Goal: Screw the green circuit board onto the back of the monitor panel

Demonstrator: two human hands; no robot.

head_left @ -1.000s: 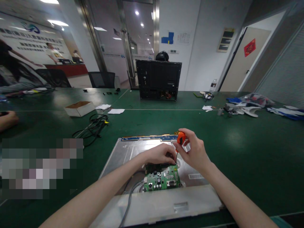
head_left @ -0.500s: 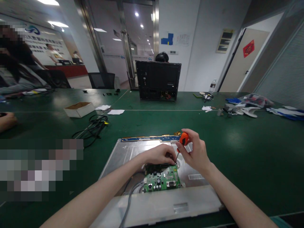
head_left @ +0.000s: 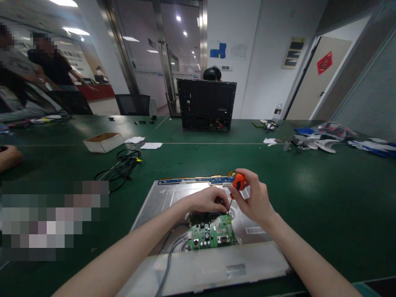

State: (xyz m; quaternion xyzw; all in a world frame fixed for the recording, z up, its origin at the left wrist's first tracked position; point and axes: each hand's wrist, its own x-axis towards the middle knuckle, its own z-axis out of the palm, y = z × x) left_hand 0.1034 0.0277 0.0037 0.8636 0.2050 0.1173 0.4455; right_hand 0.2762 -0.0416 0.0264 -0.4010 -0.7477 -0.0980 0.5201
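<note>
Over green table (head_left: 309,185), right hand (head_left: 255,198) grips near-upright screwdriver (head_left: 236,183), tip down on circuit board (head_left: 212,233).

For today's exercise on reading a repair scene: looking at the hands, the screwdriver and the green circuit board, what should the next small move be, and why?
Probably keep turning the orange-handled screwdriver in place. The right hand pinches its handle, and its tip sits at the upper right corner of the green circuit board. The left hand rests on the board's top edge, steadying it on the metal panel.

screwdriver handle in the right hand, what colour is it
Orange, with a dark patch: the screwdriver handle in the right hand, seen in the head view.
</note>
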